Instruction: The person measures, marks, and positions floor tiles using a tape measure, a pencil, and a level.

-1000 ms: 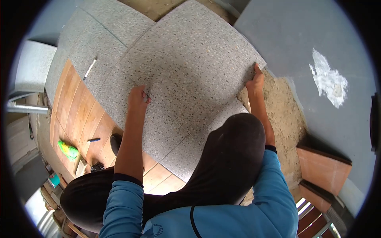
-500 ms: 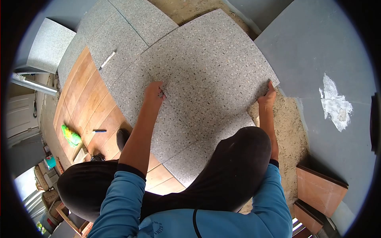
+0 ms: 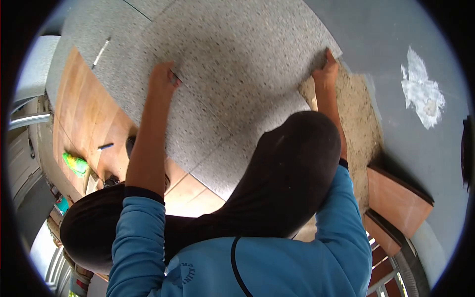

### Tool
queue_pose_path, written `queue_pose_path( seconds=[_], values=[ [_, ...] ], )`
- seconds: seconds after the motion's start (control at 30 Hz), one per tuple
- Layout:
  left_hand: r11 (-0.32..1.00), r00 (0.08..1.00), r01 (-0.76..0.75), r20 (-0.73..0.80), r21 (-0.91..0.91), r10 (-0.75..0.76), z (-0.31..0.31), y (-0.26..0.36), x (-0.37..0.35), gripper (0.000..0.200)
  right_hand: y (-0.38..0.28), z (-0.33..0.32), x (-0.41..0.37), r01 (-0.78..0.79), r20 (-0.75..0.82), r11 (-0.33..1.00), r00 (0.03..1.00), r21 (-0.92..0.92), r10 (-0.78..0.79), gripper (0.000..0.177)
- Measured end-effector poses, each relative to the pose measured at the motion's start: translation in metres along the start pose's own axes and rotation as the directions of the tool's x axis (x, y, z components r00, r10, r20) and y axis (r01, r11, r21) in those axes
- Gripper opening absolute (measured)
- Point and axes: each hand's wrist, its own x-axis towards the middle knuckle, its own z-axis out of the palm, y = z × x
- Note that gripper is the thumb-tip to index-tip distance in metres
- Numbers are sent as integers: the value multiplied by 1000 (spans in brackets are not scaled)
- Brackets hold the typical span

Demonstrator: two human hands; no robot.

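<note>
A large grey speckled terrazzo-look tile (image 3: 247, 42) lies over the floor in front of me, its far part cut off by the top of the view. My left hand (image 3: 165, 78) is closed at its near left corner, fingers curled round the edge. At the near right corner, my right hand (image 3: 325, 73) grips the edge with the thumb up along the side and the fingers hidden beneath. Similar floor tiles (image 3: 198, 143) with thin joints show between my arms. My bent knee (image 3: 307, 143) is close by the right forearm.
Rough sandy bed (image 3: 358, 114) runs along the grey wall (image 3: 396, 49) with its white patch. Wood-look tiles (image 3: 94, 109) on the left carry a blue marker (image 3: 105, 146) and a green-yellow bag (image 3: 75, 164). A white pen-like stick (image 3: 101, 53) lies on grey tile. Brown tiles (image 3: 398, 200) lean at right.
The view has tilted, so the far tile edge has left the frame and most things sit higher. Both hands keep their hold on the tile's near corners.
</note>
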Motion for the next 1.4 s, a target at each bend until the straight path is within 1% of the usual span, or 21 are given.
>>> queue_pose_path(
  seconds=[0.17,0.27,0.37,0.47,0.5,0.57,0.6,0.67,0.7,0.73,0.8,0.83,0.9,1.03,1.1,1.13,1.2,1.23,1.3,1.33,1.4],
  values=[
    [998,991,62,-118,4,-61,12,12,-11,17,-5,8,-16,7,-87,999,996,-47,-11,35],
    [999,994,31,-104,-14,-33,12,12,-15,18,-6,8,-14,16,-74,998,997,-53,-20,33],
    [998,991,60,-117,-34,-63,11,12,-13,19,-10,16,-23,41,-105,997,993,-61,-47,35],
    [999,995,-31,-91,22,33,5,9,0,18,-2,5,2,78,-27,994,996,-78,-81,39],
    [961,978,-199,102,192,182,-12,2,20,21,-1,2,-9,213,96,928,977,-306,-192,41],
    [894,919,-344,297,286,259,-44,-12,40,20,-4,-4,-14,328,236,816,942,-476,-240,45],
    [917,929,-315,276,245,246,-46,-11,37,17,-3,-6,-3,300,229,837,949,-458,-215,51],
    [950,938,-272,260,149,228,-29,-5,33,12,0,-11,2,366,260,745,930,-558,-261,62],
    [964,942,-249,254,95,218,-21,-4,28,11,0,-15,1,442,315,606,897,-661,-310,63],
    [983,967,-183,187,35,173,-13,-2,20,12,1,0,-20,420,273,466,896,-779,-351,64],
    [990,981,-135,134,-31,138,-7,1,19,12,1,30,-64,277,185,164,885,-947,-428,66],
    [992,986,-116,117,-56,121,-7,1,21,12,-8,31,-74,270,169,267,922,-925,-348,64],
    [991,988,-104,109,-79,113,-9,0,25,12,-10,37,-86,264,134,429,942,-864,-309,60],
    [991,991,-78,100,-111,90,-11,-1,33,13,9,35,-85,385,114,581,887,-717,-448,53],
    [990,992,-69,98,-122,82,-11,-1,36,13,28,17,-57,502,180,507,812,-701,-555,53],
    [990,992,-66,96,-128,79,-11,-1,38,13,41,5,-36,563,233,406,747,-719,-623,55],
    [988,993,-57,95,-147,72,-12,-1,40,13,35,19,-53,522,242,317,745,-792,-621,58],
    [986,993,-51,94,-158,66,-12,-2,40,13,23,31,-67,420,186,324,808,-848,-559,60],
    [980,995,-69,63,-185,82,-8,-3,31,12,9,33,-66,320,158,372,901,-871,-405,63],
    [985,988,-119,80,-125,130,-9,-4,29,12,2,15,-37,321,195,422,929,-848,-315,64],
    [973,965,-229,130,-13,229,-16,-9,33,12,-3,3,-14,314,226,502,947,-806,-230,62]
  ],
)
